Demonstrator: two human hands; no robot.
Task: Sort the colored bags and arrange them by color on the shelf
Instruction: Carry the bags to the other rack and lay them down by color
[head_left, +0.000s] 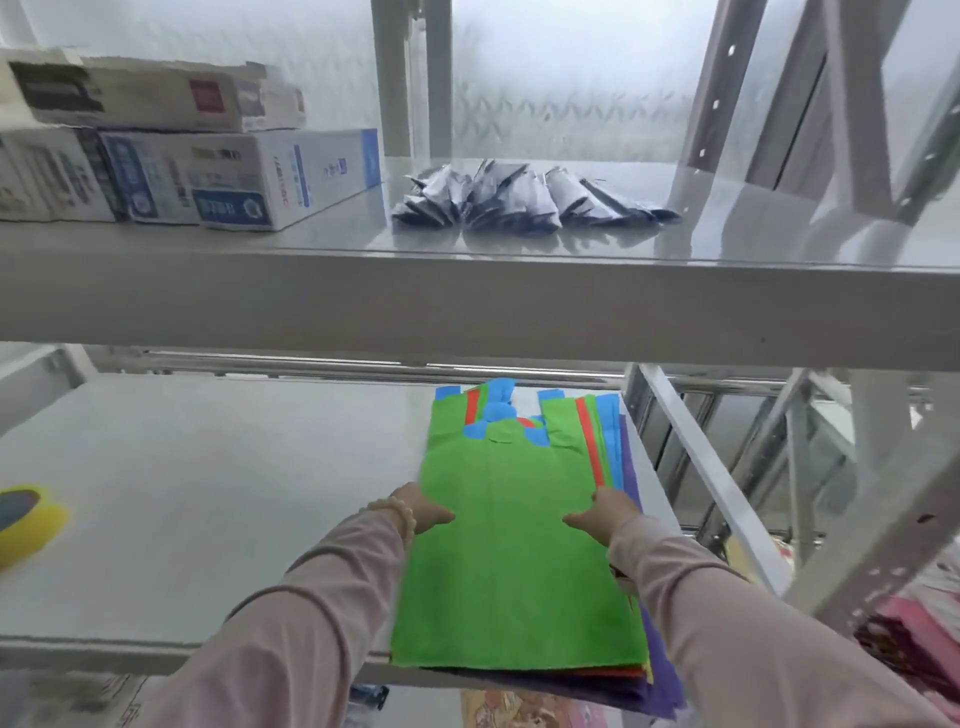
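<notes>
Covering lower bags (613, 441), green bag (514, 561), tape (26, 519) blurred

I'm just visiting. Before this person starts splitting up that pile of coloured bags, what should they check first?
1. Grip: left hand and right hand hold the stack of bags at its sides: ok.
2. Support: the stack's near end overhangs the lower shelf front edge: not ok.
3. Colours sorted: green bag tops red, blue and purple layers: not ok.
4. Room: bare shelf shows between stack and yellow tape roll: ok.
5. Bags per colour: cannot tell.
</notes>
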